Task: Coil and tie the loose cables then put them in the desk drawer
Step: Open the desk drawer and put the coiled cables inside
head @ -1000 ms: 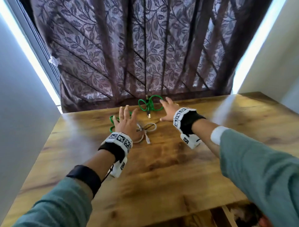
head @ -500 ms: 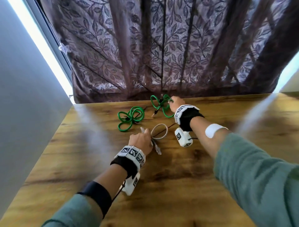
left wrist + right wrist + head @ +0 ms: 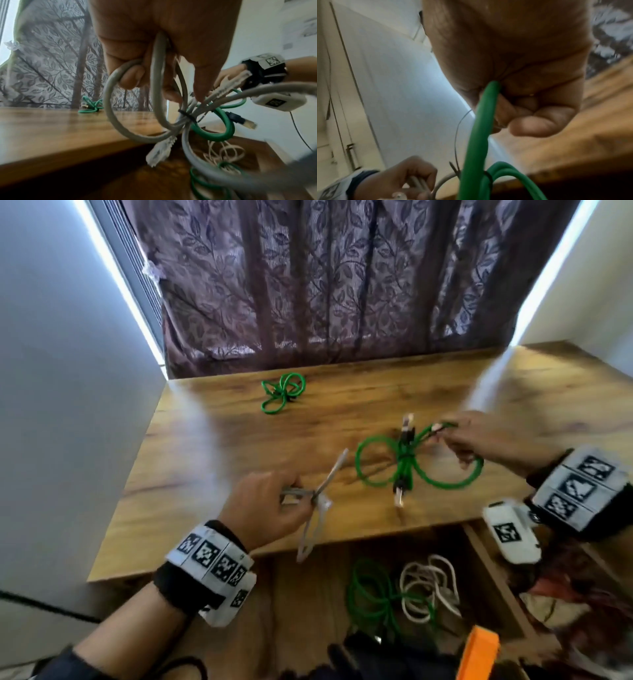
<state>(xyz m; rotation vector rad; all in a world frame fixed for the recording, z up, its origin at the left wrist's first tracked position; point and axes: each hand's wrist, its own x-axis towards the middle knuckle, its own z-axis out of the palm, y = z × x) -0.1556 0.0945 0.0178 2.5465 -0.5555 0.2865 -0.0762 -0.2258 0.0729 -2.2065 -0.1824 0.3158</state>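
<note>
A tied grey cable bundle (image 3: 317, 501) is gripped by the left hand (image 3: 263, 508) and a tied green cable bundle (image 3: 416, 460) by the right hand (image 3: 493, 440); both are held just behind the open desk drawer (image 3: 486, 570), the grey nearer.

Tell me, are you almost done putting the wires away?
Partly. A green coil and a white cable already lie in the open drawer. The left hand holds a tied grey cable, the right hand a tied green cable. Another green bundle waits on the desk.
</note>
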